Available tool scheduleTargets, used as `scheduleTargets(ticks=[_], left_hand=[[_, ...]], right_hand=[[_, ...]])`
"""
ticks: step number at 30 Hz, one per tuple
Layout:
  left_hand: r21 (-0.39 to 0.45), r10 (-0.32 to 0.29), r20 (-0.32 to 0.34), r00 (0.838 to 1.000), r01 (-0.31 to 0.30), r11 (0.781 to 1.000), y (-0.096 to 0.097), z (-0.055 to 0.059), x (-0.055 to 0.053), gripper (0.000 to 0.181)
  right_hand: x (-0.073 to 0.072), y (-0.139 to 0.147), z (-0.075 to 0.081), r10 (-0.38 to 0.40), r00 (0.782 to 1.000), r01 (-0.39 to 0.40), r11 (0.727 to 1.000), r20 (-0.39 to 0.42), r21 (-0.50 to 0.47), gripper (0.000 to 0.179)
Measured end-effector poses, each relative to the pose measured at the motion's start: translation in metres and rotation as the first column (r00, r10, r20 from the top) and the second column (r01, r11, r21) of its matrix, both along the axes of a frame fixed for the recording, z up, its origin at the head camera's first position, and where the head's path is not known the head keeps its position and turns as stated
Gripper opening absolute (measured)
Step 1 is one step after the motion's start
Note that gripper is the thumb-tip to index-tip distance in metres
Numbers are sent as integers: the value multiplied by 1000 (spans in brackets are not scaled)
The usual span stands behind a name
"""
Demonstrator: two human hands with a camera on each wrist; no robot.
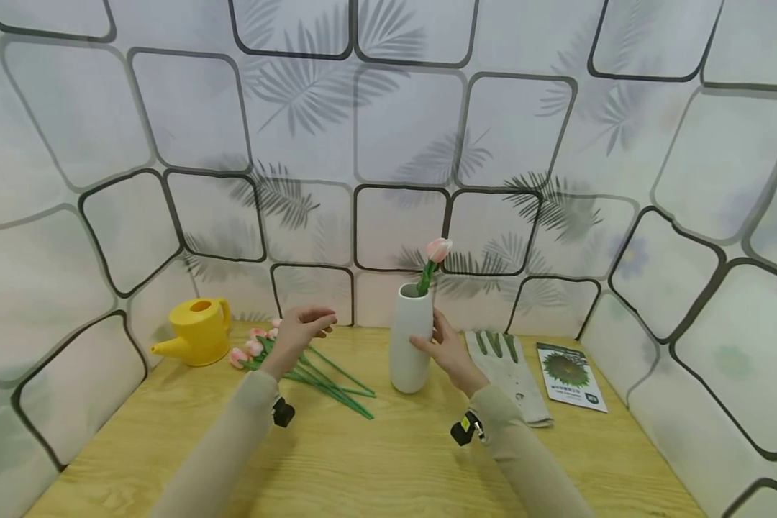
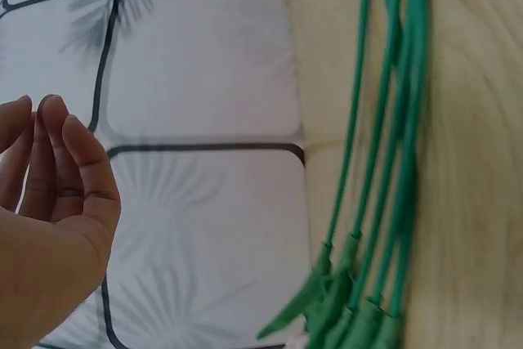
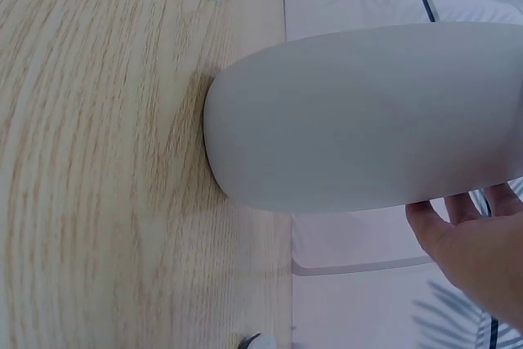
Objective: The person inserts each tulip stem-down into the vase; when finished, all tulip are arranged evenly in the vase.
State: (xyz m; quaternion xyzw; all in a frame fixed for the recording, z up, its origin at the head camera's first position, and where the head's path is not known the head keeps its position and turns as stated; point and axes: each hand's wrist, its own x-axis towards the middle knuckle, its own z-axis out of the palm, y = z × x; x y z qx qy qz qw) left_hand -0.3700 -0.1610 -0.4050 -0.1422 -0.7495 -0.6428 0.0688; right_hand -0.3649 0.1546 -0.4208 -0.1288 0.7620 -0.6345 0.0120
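Note:
A tall white vase (image 1: 409,345) stands upright on the table with one pink tulip (image 1: 438,250) leaning out of its mouth to the right. My right hand (image 1: 450,351) grips the vase from its right side, thumb at the front and fingers round the back; in the right wrist view the fingers (image 3: 429,226) lie along its wall. Over the loose tulips my left hand (image 1: 301,334) is raised, holding nothing, its fingers (image 2: 90,161) loosely bent. Those tulips, with pink heads (image 1: 254,348) and long green stems (image 1: 326,381), lie in a bunch on the table.
A yellow watering can (image 1: 199,334) stands at the back left. To the right of the vase lie pale gloves (image 1: 511,374) with green marks and a seed packet (image 1: 568,375) with a sunflower picture. A patterned cloth wall (image 1: 401,129) closes off the back and sides of the wooden table (image 1: 362,467).

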Motion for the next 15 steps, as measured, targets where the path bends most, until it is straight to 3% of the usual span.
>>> scheduleTargets(ticks=[8,15], left_hand=[[-47,22,108,994,-17,999,-28,-25,5,34],[-101,16,136,991,-2,995,-47,-40,10,38]], right_hand=[[1,0,2,-6,1000,6,1000,-19,0,82],[0,2,0,17,1000,-16,1000,4,-11,84]])
